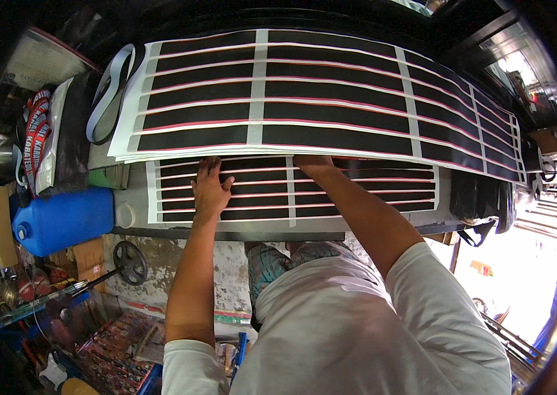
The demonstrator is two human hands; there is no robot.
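Note:
A striped printed sheet (252,214), black bands with white and red lines between them, lies on the grey table. My left hand (210,186) rests flat on it with the thumb spread out, its fingertips at the edge of the stack above. A larger stack of similar sheets (331,79) covers the far part of this sheet and overhangs it. My right hand (314,162) reaches in at the near edge of that stack. Its fingers are hidden beneath the overhanging sheets, so I cannot see whether they grip anything.
Left of the stack are a pale looped strap (112,92), red printed lanyards (37,125) and a blue plastic jerrycan (68,220). A round tape roll (125,215) sits at the table's left end. Below it is a dark handwheel (130,263). Black plastic (482,197) hangs at the right end.

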